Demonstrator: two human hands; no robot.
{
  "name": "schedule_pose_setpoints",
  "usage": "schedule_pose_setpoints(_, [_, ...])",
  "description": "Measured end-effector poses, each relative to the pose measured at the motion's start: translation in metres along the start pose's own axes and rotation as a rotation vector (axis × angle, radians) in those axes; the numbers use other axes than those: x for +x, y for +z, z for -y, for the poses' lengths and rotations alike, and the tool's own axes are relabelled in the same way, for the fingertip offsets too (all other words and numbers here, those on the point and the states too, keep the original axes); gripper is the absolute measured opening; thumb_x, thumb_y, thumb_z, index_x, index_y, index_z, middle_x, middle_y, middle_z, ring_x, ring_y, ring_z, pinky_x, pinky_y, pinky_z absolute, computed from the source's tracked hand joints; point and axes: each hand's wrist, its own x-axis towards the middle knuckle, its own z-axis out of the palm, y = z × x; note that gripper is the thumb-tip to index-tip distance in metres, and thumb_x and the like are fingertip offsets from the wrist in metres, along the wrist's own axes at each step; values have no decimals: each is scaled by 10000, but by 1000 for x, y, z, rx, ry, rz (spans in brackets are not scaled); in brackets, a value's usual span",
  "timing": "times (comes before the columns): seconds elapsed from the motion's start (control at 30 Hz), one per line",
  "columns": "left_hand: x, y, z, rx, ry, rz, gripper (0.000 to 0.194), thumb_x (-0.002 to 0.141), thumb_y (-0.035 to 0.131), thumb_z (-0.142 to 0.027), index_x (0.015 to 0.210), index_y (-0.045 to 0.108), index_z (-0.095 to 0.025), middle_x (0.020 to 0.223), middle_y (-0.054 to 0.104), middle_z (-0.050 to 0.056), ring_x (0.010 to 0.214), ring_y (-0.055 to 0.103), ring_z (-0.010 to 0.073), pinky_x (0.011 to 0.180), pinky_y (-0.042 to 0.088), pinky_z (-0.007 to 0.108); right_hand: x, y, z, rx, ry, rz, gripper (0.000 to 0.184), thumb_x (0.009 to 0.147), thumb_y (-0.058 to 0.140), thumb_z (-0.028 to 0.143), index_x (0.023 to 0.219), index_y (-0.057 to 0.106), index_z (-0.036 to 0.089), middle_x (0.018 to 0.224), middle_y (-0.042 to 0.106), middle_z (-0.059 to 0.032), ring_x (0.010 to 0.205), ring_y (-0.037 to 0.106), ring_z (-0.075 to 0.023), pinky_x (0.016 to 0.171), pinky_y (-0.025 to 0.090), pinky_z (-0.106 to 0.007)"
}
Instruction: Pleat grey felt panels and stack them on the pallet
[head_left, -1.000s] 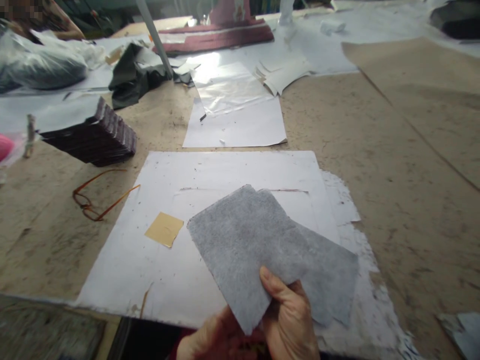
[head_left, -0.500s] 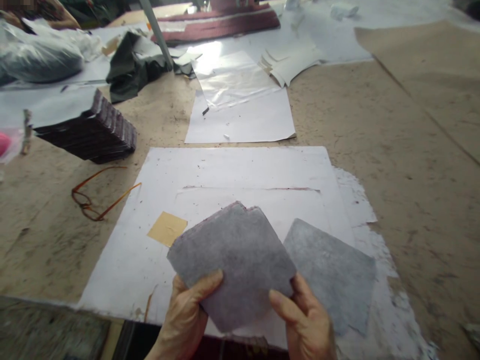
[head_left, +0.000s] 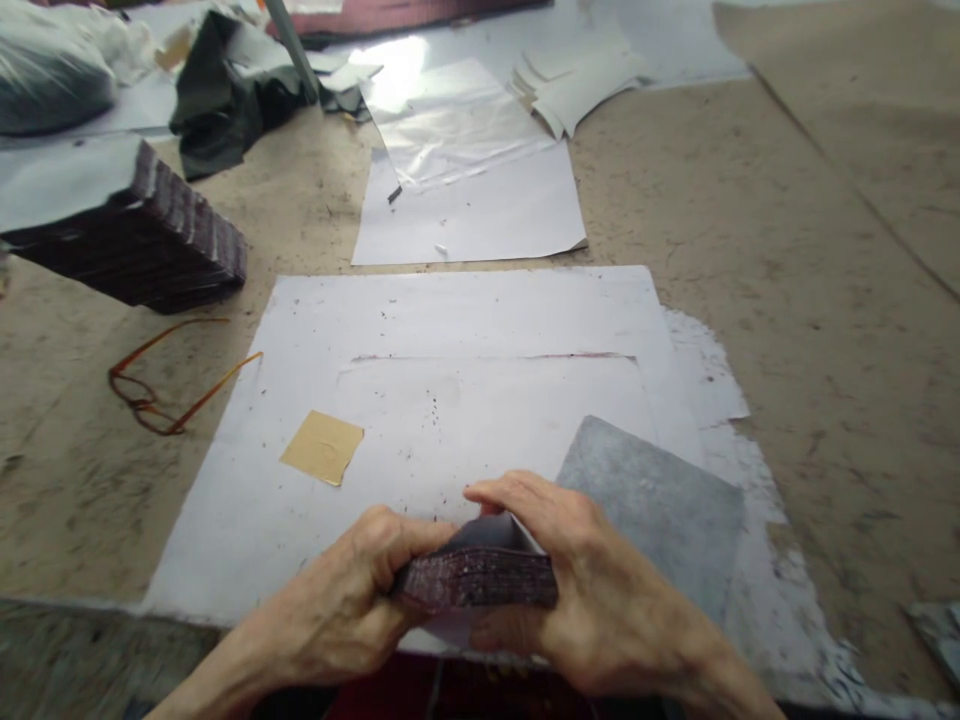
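Head view: both bare hands are meeting low in the middle, with a small stack point(head_left: 480, 582) lying between them.
Stack, axis: its dark, layered edge is facing the wearer, the long side running left to right; a grey face is showing above it.
Left hand point(head_left: 364, 585): its fingers are gripping the stack's left end, the thumb pressing from above.
Right hand point(head_left: 585, 575): its fingers are closing round the right end, reaching over the top; the underside is staying partly hidden.
Nearer hand: neither; the stack is touching both.
Grey piece point(head_left: 664, 500): it is lying flat on the white paper point(head_left: 510, 420), beyond the right hand and to its right, much nearer that hand than the left; the right arm is partly covering it.
Yellow square point(head_left: 324, 447): it is lying beyond the left hand, apart from it.
Glasses point(head_left: 150, 405): they are resting farther left, temples spread.
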Motion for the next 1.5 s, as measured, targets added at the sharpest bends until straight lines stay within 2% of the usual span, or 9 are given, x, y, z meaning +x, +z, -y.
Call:
schedule_pose_setpoints(0.27, [10,-26,2,-12,-105,70,102,746,574,-211,829,628,-193,627,510,-50,556,414,83,500,308,168,5,12,-17,318,167,-104,57,711,657,200,760,684,189,653,626,28,591,554,-119,554,420,-207])
schedule_pose_setpoints(0.43, [11,-41,31,-624,-186,-112,340,605,718,-327,903,673,-170,794,668,51,736,614,206,653,480,263,1,31,-39,1020,574,-369,290,599,759,313,856,700,191,757,694,-17,631,612,-181,564,483,-266])
schedule_pose_setpoints(0.53, [19,-31,45,-892,-153,-244,375,578,742,-331,905,688,-154,790,696,83,747,650,235,697,508,312,1,42,-48,1204,628,-482,361,554,795,294,887,695,196,790,704,-34,644,625,-186,601,506,-290])
schedule_pose_setpoints(0.7, [40,-3,53,-807,-257,-431,279,591,764,-332,801,696,-160,722,710,57,622,644,202,580,522,296,9,43,-56,1052,596,-529,405,622,761,321,990,668,178,880,702,-62,795,645,-230,678,516,-308])
schedule_pose_setpoints(0.9, [44,4,50,-271,170,-680,256,641,712,-194,896,733,-200,907,724,29,844,653,200,770,513,256,14,38,-58,916,586,-573,323,625,753,358,879,687,170,790,705,-37,683,650,-207,604,522,-271])
schedule_pose_setpoints(1.13, [47,-9,53,-967,-192,-422,312,526,796,-358,757,725,-160,670,706,39,603,644,172,561,526,237,8,49,-53,326,161,-792,199,674,724,215,871,711,241,775,706,25,631,633,-144,625,517,-210])
schedule_pose_setpoints(1.23, [48,-11,53,-811,-187,-480,238,582,784,-328,754,722,-176,700,712,21,619,641,157,570,523,225,12,41,-56,581,346,-611,205,681,724,288,866,702,203,753,701,0,643,639,-164,601,519,-229])
schedule_pose_setpoints(1.37, [45,-9,55,-429,108,-531,202,713,688,-219,911,727,-232,922,721,14,885,645,176,794,507,235,17,33,-61,1032,472,-397,319,693,709,354,967,671,194,853,706,-34,711,658,-193,628,535,-277])
schedule_pose_setpoints(1.5, [47,-11,58,-505,99,-460,260,682,711,-218,941,718,-237,939,720,20,906,644,189,794,509,242,12,42,-60,393,174,-664,169,724,683,193,891,692,221,798,704,11,676,652,-153,632,533,-235])
